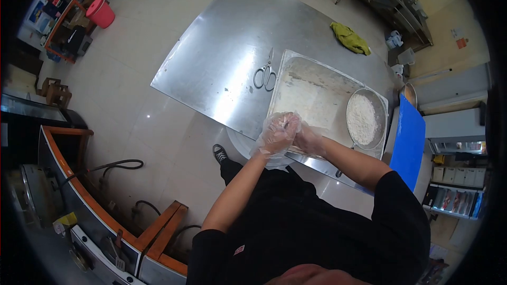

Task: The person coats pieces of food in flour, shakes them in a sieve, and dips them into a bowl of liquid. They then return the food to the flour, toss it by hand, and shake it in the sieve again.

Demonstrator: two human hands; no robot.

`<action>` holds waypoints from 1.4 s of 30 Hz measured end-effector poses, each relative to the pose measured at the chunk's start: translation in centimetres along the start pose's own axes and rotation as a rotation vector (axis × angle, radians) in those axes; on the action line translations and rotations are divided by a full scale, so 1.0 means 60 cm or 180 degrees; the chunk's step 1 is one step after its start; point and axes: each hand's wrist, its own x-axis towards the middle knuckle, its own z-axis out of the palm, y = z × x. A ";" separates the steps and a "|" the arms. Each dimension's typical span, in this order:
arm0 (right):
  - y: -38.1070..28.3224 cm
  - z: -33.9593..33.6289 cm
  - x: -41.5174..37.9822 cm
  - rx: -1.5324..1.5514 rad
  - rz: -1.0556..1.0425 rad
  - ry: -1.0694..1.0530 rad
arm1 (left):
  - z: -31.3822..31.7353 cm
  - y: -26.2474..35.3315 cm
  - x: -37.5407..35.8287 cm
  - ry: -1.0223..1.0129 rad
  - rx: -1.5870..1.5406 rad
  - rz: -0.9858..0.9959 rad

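Observation:
Both my hands wear clear plastic gloves and are pressed together over the front left edge of a metal tray (317, 66) dusted with white flour. My left hand (280, 131) is closed, its fingers curled. Against it from the right, my right hand (308, 140) is also closed, partly covered by the left. What lies between them, if anything, is hidden. A round sieve (363, 119) heaped with flour rests in the right side of the tray. Partly hidden below my hands, a pale, translucent round container (242, 143) shows beyond the table edge.
The tray stands on a steel table (222, 37). Scissors (265, 74) lie left of the tray, a yellow-green cloth (350, 38) behind it. A blue board (408, 140) stands at the right. A pink bucket (100, 12) stands on the floor at far left.

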 end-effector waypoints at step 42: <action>0.046 -0.091 0.041 -0.3501 0.0334 -0.1434 | -0.040 0.039 0.025 -0.0296 -0.0745 -0.0949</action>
